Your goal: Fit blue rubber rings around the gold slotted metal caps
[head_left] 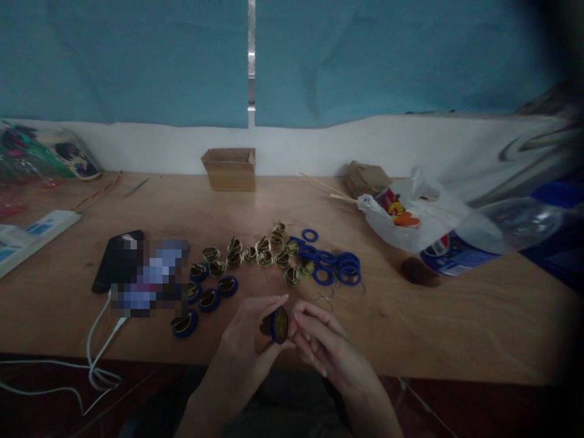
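Observation:
In my left hand (249, 331), between thumb and fingers, is a round brass-coloured badge piece with a blue ring (279, 325) around it, tilted on edge. My right hand (319, 337) is close beside it with thumb and fingertips pinched together; what they hold, if anything, is too small to make out. Beyond the hands lie several brass-coloured round pieces with clips or pins on their backs (264, 259). To their right is a group of loose blue rings (349, 267). Several pieces with blue rims (208, 300) lie left of my left hand.
A dark phone (117, 260) and a blurred-out device with white cables (93, 365) lie at left, near a power strip (41, 237). An open cardboard box (230, 170) stands at the back. At right are a plastic bag (424, 213) and a lying bottle (493, 231).

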`<state>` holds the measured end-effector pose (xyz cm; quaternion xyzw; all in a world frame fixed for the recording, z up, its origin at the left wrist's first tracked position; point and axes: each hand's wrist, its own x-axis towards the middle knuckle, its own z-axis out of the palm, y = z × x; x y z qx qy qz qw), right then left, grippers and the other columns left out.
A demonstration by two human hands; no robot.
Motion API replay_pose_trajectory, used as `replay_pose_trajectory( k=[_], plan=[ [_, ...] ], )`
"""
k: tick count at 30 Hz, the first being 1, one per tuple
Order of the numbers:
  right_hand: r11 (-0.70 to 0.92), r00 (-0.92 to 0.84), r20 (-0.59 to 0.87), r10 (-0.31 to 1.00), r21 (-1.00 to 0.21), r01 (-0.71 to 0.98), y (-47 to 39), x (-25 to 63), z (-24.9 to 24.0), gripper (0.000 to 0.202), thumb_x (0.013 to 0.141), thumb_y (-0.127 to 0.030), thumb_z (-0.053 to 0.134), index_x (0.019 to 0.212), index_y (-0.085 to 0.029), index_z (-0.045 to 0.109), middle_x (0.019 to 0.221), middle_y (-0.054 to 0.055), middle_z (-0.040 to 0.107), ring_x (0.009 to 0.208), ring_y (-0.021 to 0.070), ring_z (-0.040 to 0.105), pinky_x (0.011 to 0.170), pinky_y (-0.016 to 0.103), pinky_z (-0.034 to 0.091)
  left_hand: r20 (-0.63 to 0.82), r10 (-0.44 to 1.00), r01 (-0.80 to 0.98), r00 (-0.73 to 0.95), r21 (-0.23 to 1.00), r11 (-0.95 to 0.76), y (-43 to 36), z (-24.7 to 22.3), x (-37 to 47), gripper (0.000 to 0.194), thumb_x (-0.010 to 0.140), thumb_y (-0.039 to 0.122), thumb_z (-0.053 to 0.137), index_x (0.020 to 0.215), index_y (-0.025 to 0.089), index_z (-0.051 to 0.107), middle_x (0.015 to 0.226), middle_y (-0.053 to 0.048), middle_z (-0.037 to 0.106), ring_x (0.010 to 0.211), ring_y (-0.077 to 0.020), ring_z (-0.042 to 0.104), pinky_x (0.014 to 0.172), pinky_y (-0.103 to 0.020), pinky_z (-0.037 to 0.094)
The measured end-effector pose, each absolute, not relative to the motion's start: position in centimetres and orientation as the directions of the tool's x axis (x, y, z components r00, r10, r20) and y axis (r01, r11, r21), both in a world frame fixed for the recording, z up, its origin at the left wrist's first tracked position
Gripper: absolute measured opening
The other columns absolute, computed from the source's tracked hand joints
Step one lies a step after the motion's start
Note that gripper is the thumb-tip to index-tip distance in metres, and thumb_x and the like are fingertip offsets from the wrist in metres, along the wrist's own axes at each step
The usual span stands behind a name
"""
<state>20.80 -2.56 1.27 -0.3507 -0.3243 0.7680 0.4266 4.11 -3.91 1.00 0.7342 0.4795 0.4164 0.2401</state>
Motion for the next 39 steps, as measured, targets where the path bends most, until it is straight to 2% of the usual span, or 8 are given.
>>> replay_pose_trajectory(
  k=[7,12,16,21,27,31,39],
  plan=[
    [-0.426,-0.38,-0.266,0.886,-0.791,-0.439,-2.56,20.79,0.81,0.024,0.08,-0.038,0.07,0.072,-0.016,0.062,0.06,-0.004,0.06,0.035,0.0025,0.042,0.029,0.011,0.032,0.368,0.897,0.434,0.245,0.785,-0.442,-3.9,1.38,4.17,0.052,0.082,0.009,0.064,0.127,0.029,0.048,0.119,-0.005,0.063,0.111,-0.0201,0.063,0.094,-0.038,0.055],
    [-0.44,-0.413,-0.272,0.869,-0.806,-0.395,-2.51,20.93,1.12,0.025,0.079,-0.037,0.072,0.072,-0.016,0.061,0.054,-0.004,0.058,0.038,0.0045,0.048,0.036,0.013,0.043,0.358,0.895,0.454,0.265,0.773,-0.443,-4.11,1.34,3.94,0.058,0.079,0.002,0.062,0.128,0.029,0.047,0.121,-0.004,0.062,0.112,-0.0191,0.061,0.094,-0.034,0.055],
    [-0.453,-0.454,-0.259,0.853,-0.799,-0.395,-2.29,21.22,1.02,0.022,0.08,-0.033,0.071,0.072,-0.016,0.059,0.053,-0.005,0.057,0.039,0.0037,0.048,0.037,0.012,0.043,0.391,0.868,0.474,0.305,0.729,-0.494,-4.35,1.22,3.96,0.066,0.078,-0.003,0.058,0.134,0.028,0.043,0.122,-0.006,0.061,0.111,-0.019,0.06,0.092,-0.032,0.056],
    [-0.455,-0.471,-0.257,0.844,-0.808,-0.375,-2.34,21.39,0.81,0.024,0.077,-0.032,0.073,0.071,-0.016,0.056,0.056,-0.006,0.056,0.041,0.004,0.048,0.038,0.012,0.044,0.449,0.834,0.482,0.321,0.68,-0.552,-4.45,1.25,4.09,0.063,0.081,-0.003,0.055,0.136,0.025,0.042,0.118,-0.006,0.064,0.107,-0.018,0.061,0.091,-0.03,0.056],
    [-0.443,-0.466,-0.26,0.846,-0.829,-0.341,-2.68,21.02,1.35,0.03,0.074,-0.036,0.075,0.068,-0.017,0.052,0.054,-0.007,0.055,0.037,0.0029,0.045,0.036,0.012,0.043,0.561,0.768,0.472,0.307,0.611,-0.635,-4.5,0.99,3.81,0.06,0.086,0.001,0.055,0.139,0.024,0.039,0.12,-0.007,0.065,0.11,-0.0174,0.062,0.092,-0.029,0.056],
    [-0.432,-0.457,-0.249,0.854,-0.828,-0.357,-2.67,20.88,1.62,0.032,0.072,-0.037,0.076,0.066,-0.018,0.051,0.052,-0.007,0.052,0.038,0.0031,0.044,0.033,0.011,0.04,0.583,0.748,0.479,0.317,0.582,-0.657,-4.46,0.99,3.72,0.059,0.087,0.003,0.054,0.14,0.023,0.038,0.122,-0.006,0.066,0.114,-0.0175,0.061,0.094,-0.03,0.055],
    [-0.464,-0.485,-0.276,0.83,-0.824,-0.325,-2.63,21.14,1.24,0.03,0.075,-0.039,0.072,0.068,-0.018,0.051,0.052,-0.007,0.053,0.036,0.0037,0.044,0.032,0.012,0.04,0.568,0.757,0.477,0.322,0.594,-0.648,-4.5,1.0,3.63,0.061,0.087,0.005,0.055,0.141,0.025,0.036,0.125,-0.004,0.065,0.115,-0.0175,0.06,0.095,-0.03,0.055]
  ],
)
